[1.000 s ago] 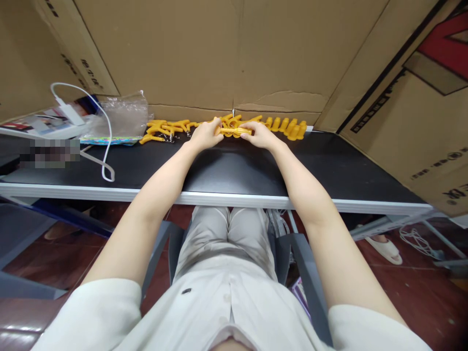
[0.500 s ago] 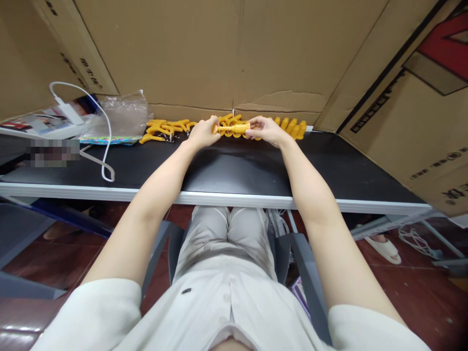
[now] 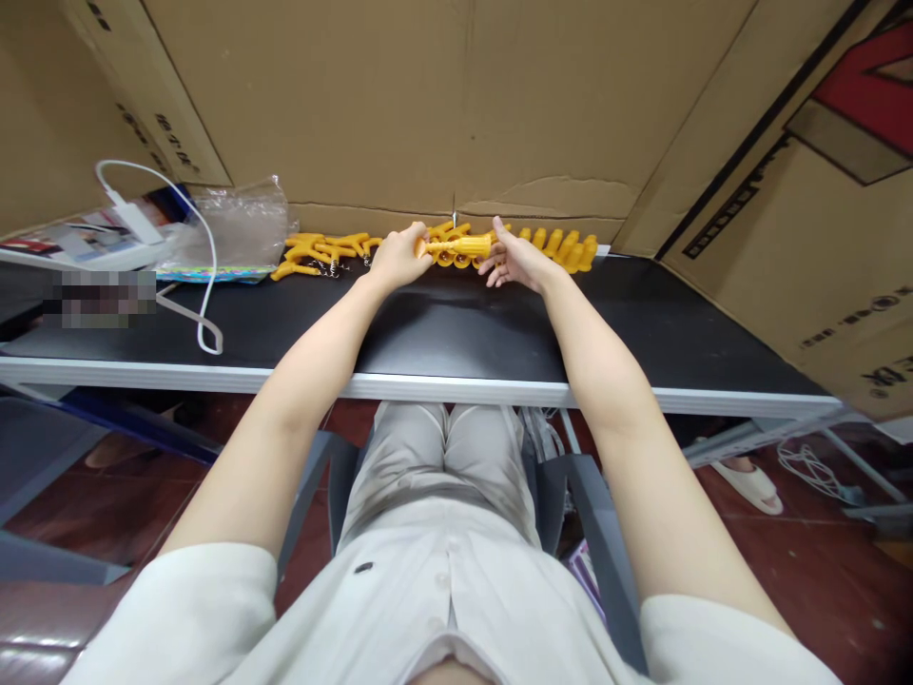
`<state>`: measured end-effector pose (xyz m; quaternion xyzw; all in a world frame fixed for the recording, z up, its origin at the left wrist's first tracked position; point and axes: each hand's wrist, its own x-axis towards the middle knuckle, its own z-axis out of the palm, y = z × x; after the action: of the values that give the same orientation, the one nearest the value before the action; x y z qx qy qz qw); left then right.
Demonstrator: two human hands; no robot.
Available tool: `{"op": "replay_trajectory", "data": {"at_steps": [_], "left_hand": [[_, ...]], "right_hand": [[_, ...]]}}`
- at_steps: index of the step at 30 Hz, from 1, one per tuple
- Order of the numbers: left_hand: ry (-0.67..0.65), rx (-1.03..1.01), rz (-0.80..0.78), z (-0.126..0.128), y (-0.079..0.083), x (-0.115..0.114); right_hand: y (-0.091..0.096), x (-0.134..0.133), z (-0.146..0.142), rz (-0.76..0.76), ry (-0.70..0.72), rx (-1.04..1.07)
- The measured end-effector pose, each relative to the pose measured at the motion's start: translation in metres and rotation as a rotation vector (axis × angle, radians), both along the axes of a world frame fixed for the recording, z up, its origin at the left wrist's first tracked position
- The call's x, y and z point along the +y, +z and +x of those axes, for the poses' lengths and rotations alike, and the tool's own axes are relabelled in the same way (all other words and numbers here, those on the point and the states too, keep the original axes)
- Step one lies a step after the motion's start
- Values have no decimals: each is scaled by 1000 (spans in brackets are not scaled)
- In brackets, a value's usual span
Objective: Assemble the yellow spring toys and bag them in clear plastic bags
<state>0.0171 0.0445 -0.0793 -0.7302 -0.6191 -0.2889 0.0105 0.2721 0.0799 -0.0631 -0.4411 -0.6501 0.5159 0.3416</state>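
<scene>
My left hand [image 3: 400, 257] is closed on one end of a yellow plastic corkscrew [image 3: 467, 245], held level above the table. A ribbed yellow sleeve forms its right part. My right hand [image 3: 517, 262] is just right of the sleeve's wide end, fingers spread and nothing gripped; whether a fingertip still touches the sleeve I cannot tell. Behind the hands lie more yellow pieces, partly hidden by them. To the left, several yellow branched handles [image 3: 314, 249] with thin metal spirals lie in a heap. Several yellow sleeves [image 3: 571, 249] lie in a row at the right.
A black table [image 3: 456, 333] with a pale metal front edge spans the view. Cardboard [image 3: 456, 105] walls its back and right side. At the left are a clear plastic bag [image 3: 242, 228], a white cable [image 3: 206, 247] and printed papers [image 3: 78, 238]. A chair armrest [image 3: 592, 523] flanks my lap.
My right hand has loosened from the sleeve's end and spread its fingers, shifting slightly right. My left hand keeps hold of the corkscrew in nearly the same place.
</scene>
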Motion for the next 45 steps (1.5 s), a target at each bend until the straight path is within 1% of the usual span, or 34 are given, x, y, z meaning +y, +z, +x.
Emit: {"op": "replay_trajectory", "data": {"at_steps": [2,4,7,13,17,20,26,33,40,45], "left_hand": [[5,-4,-6,-1,0,0],[11,4,-15,-1,1,-1],[18,22,-26,0,4,-5],[1,39,-23,3,6,-11],[11,39,-27,4,6,-12],[16,38,-27,4,6,-11],[47,46,-50,5,8,-13],[31,43,-21,6,10,-15],[40,46,-10,6,10,-16],[44,43,-34,8,12,-19]], "right_hand": [[4,-6,3,12,17,60],[6,-11,6,61,20,104],[5,-13,7,99,15,93],[0,-9,-2,76,-7,-2],[-2,-9,-9,29,-20,-65],[-1,-11,-8,6,-27,-79],[4,-14,-2,118,-9,76],[5,-11,-9,159,-39,22],[-3,-3,-12,207,-74,-41],[-6,1,-14,217,-107,-33]]}}
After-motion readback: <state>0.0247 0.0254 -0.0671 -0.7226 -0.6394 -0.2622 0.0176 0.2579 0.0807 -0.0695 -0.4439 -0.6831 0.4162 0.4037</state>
